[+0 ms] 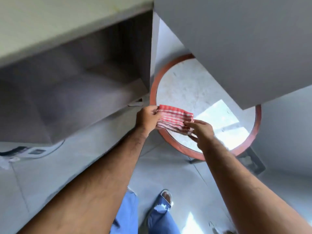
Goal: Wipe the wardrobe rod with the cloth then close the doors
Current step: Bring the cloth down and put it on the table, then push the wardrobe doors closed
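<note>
A folded red-and-white striped cloth (173, 119) is held between both hands over the edge of a round table. My left hand (148, 118) pinches its left end, and my right hand (201, 132) grips its right lower corner. To the left stands the open wardrobe (76, 92), its grey inside dark and blurred. One grey wardrobe door (236, 39) swings out at the upper right, above the table. No rod shows in this view.
A round table (185, 85) with a pale stone top and red-brown rim stands under the cloth, partly beneath the open door. The pale floor (168, 174) lies below, with my jeans and a sandalled foot (166, 197). A dark and white object (25, 152) lies at the left.
</note>
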`<act>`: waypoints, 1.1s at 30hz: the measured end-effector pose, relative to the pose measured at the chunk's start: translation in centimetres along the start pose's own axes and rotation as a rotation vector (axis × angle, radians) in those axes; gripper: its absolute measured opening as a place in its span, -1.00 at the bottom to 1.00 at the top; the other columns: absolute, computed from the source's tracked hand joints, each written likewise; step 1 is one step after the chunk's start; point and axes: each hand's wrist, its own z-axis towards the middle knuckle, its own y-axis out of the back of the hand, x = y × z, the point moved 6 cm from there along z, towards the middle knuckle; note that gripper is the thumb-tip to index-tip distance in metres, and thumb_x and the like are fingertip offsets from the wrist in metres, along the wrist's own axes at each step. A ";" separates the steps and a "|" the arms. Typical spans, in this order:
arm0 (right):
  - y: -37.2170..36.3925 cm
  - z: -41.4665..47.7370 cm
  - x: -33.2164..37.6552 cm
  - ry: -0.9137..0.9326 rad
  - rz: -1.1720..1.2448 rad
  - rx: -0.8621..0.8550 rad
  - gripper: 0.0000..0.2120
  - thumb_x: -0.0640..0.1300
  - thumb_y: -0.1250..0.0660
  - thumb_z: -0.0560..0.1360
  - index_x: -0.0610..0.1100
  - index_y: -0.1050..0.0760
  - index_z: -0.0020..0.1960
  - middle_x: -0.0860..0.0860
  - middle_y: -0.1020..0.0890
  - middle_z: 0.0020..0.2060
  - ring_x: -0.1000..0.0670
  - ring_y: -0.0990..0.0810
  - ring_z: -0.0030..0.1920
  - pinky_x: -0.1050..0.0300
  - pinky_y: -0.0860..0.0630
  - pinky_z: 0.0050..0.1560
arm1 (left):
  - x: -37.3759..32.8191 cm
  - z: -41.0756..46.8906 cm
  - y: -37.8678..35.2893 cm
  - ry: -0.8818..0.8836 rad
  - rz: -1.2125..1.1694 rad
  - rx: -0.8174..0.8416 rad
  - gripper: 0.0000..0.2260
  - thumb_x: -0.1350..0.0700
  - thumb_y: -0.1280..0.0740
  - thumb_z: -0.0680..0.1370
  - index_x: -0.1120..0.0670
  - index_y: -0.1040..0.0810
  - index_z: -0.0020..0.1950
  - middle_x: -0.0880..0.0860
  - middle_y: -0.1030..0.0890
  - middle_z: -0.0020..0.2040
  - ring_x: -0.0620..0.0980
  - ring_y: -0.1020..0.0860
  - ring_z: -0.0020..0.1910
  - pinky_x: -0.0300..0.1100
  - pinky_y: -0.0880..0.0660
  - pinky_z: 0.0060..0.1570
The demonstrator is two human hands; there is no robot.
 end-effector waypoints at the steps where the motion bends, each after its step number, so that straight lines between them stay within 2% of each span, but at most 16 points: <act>1: 1.4 1.7 -1.0 0.007 -0.003 -0.059 -0.79 -0.37 -0.48 0.52 -0.20 -0.63 0.13 -0.15 -0.69 -0.14 -0.03 -0.66 -0.23 0.22 -0.56 -0.29 | 1.3 0.8 -2.1 0.056 -0.038 0.031 -0.71 0.28 -0.45 0.56 0.19 -0.64 0.28 0.24 -0.72 0.13 0.21 -0.73 0.01 0.22 -0.72 -0.06; 3: 4.3 4.8 -2.8 0.014 -0.012 -0.161 -0.69 -0.36 -0.53 0.50 -0.30 -0.63 0.23 -0.25 -0.71 0.00 -0.13 -0.68 -0.12 0.17 -0.57 -0.24 | 3.4 2.3 -6.1 0.123 -0.079 0.072 -0.78 0.34 -0.43 0.56 0.16 -0.60 0.17 0.27 -0.69 0.16 0.22 -0.71 -0.02 0.19 -0.71 -0.07; 5: 6.5 7.1 -4.5 0.017 -0.029 -0.241 -0.63 -0.32 -0.56 0.49 -0.30 -0.62 0.27 -0.30 -0.72 0.12 -0.18 -0.70 -0.02 0.03 -0.66 -0.10 | 4.7 3.6 -9.3 0.137 -0.046 0.076 -0.79 0.35 -0.46 0.53 0.13 -0.60 0.10 0.26 -0.71 0.17 0.22 -0.72 0.02 0.21 -0.71 -0.02; 7: 8.5 8.8 -5.7 0.039 -0.224 -0.359 -0.64 -0.18 -0.61 0.47 -0.22 -0.65 0.23 -0.23 -0.75 0.14 -0.20 -0.74 0.06 -0.08 -0.70 0.15 | 5.6 4.7 -11.6 0.091 0.092 0.030 -0.80 0.29 -0.54 0.47 0.13 -0.67 0.05 0.17 -0.75 0.09 0.15 -0.74 0.02 0.11 -0.73 0.00; 8: 9.2 9.4 -6.0 0.061 -0.362 -0.405 -0.63 -0.10 -0.62 0.47 -0.19 -0.67 0.22 -0.18 -0.76 0.13 -0.17 -0.75 0.09 -0.05 -0.68 0.24 | 5.9 5.2 -12.4 0.051 0.178 0.008 -0.80 0.27 -0.57 0.43 0.13 -0.69 0.03 0.13 -0.77 0.05 0.10 -0.74 0.01 0.02 -0.72 0.03; 10: 9.7 10.0 -6.1 0.129 -0.558 -0.456 -0.61 -0.01 -0.60 0.48 -0.17 -0.67 0.22 -0.13 -0.77 0.13 -0.14 -0.74 0.12 0.08 -0.62 0.23 | 6.3 5.7 -13.8 -0.021 0.304 -0.015 -0.82 0.23 -0.59 0.40 0.12 -0.71 -0.03 0.09 -0.78 -0.01 0.05 -0.74 -0.01 -0.11 -0.68 0.06; 11: 9.8 10.3 -6.1 0.173 -0.620 -0.473 -0.60 0.01 -0.58 0.48 -0.17 -0.66 0.23 -0.13 -0.76 0.14 -0.16 -0.71 0.15 0.07 -0.60 0.21 | 6.5 5.9 -14.4 -0.051 0.339 -0.020 -0.82 0.22 -0.60 0.40 0.12 -0.70 -0.05 0.08 -0.78 -0.04 0.05 -0.74 -0.03 -0.12 -0.68 0.04; 13: 9.4 10.5 -5.7 0.253 -0.727 -0.509 -0.55 0.01 -0.58 0.49 -0.18 -0.57 0.26 -0.16 -0.67 0.22 -0.23 -0.63 0.25 -0.06 -0.57 0.25 | 6.6 5.9 -14.9 -0.105 0.419 -0.040 -0.84 0.21 -0.58 0.42 0.10 -0.68 -0.05 0.08 -0.76 -0.07 0.08 -0.73 -0.06 -0.10 -0.69 0.00; 16: 8.5 9.3 -4.9 0.327 -0.929 -0.550 -0.37 0.01 -0.57 0.50 -0.17 -0.37 0.42 -0.19 -0.49 0.38 -0.28 -0.46 0.41 -0.25 -0.52 0.31 | 5.9 5.2 -14.7 -0.182 0.562 -0.036 -0.80 0.15 -0.55 0.48 0.12 -0.65 0.06 0.10 -0.73 0.04 0.12 -0.69 0.03 -0.07 -0.65 0.04; 18: 7.2 8.0 -3.7 0.455 -1.111 -0.488 -0.27 0.00 -0.49 0.56 -0.19 -0.23 0.58 -0.20 -0.37 0.54 -0.26 -0.31 0.57 -0.27 -0.39 0.49 | 5.0 4.3 -13.8 -0.225 0.651 -0.020 -0.69 0.05 -0.52 0.53 0.15 -0.59 0.19 0.13 -0.66 0.16 0.14 -0.64 0.12 -0.01 -0.61 0.12; 20: 5.0 6.2 -2.3 0.605 -1.251 -0.351 -0.21 0.05 -0.34 0.65 -0.18 -0.01 0.69 -0.16 -0.13 0.70 -0.18 -0.05 0.72 -0.20 -0.11 0.69 | 3.6 3.1 -12.5 -0.292 0.715 -0.018 -0.60 -0.04 -0.45 0.58 0.17 -0.53 0.30 0.17 -0.61 0.26 0.17 -0.58 0.22 0.07 -0.58 0.20; 22: 2.6 3.4 -0.5 0.771 -1.358 -0.232 -0.23 0.11 -0.20 0.71 -0.15 0.13 0.72 -0.11 0.04 0.73 -0.11 0.11 0.73 -0.14 0.06 0.73 | 1.3 1.2 -10.4 -0.376 0.759 -0.049 -0.56 -0.10 -0.36 0.63 0.17 -0.50 0.37 0.17 -0.58 0.34 0.18 -0.54 0.31 0.08 -0.55 0.26; 26: -2.2 -4.6 4.0 1.045 -1.397 -0.050 -0.30 0.06 -0.12 0.74 -0.16 0.10 0.72 -0.09 0.03 0.73 -0.08 0.11 0.73 -0.08 0.08 0.75 | -5.2 -3.5 -4.6 -0.555 0.852 -0.164 -0.52 -0.12 -0.26 0.68 0.19 -0.45 0.45 0.18 -0.52 0.46 0.19 -0.46 0.46 0.08 -0.42 0.43; 28: -4.3 -9.5 6.6 1.167 -1.378 -0.007 -0.34 0.05 -0.09 0.75 -0.16 0.08 0.72 -0.08 0.02 0.73 -0.07 0.10 0.73 -0.04 0.12 0.74 | -9.2 -6.2 -0.9 -0.607 0.891 -0.243 -0.48 -0.13 -0.17 0.71 0.20 -0.37 0.54 0.19 -0.42 0.56 0.19 -0.35 0.58 0.13 -0.31 0.55; 30: -5.7 -14.0 9.8 1.310 -1.331 -0.039 -0.39 0.01 -0.07 0.77 -0.19 0.04 0.71 -0.11 -0.02 0.73 -0.07 0.05 0.73 -0.03 0.11 0.74 | -13.3 -8.6 2.9 -0.659 0.932 -0.338 -0.44 -0.15 -0.12 0.72 0.19 -0.30 0.60 0.17 -0.34 0.63 0.17 -0.25 0.65 0.15 -0.20 0.62; 33: -6.9 -21.3 16.4 1.524 -1.294 -0.159 -0.42 -0.03 0.02 0.77 -0.23 0.04 0.71 -0.16 -0.03 0.72 -0.10 0.03 0.73 -0.13 -0.02 0.74 | -21.2 -12.9 9.2 -0.769 0.984 -0.494 -0.41 -0.15 -0.12 0.71 0.21 -0.28 0.62 0.18 -0.31 0.64 0.17 -0.24 0.65 0.15 -0.18 0.64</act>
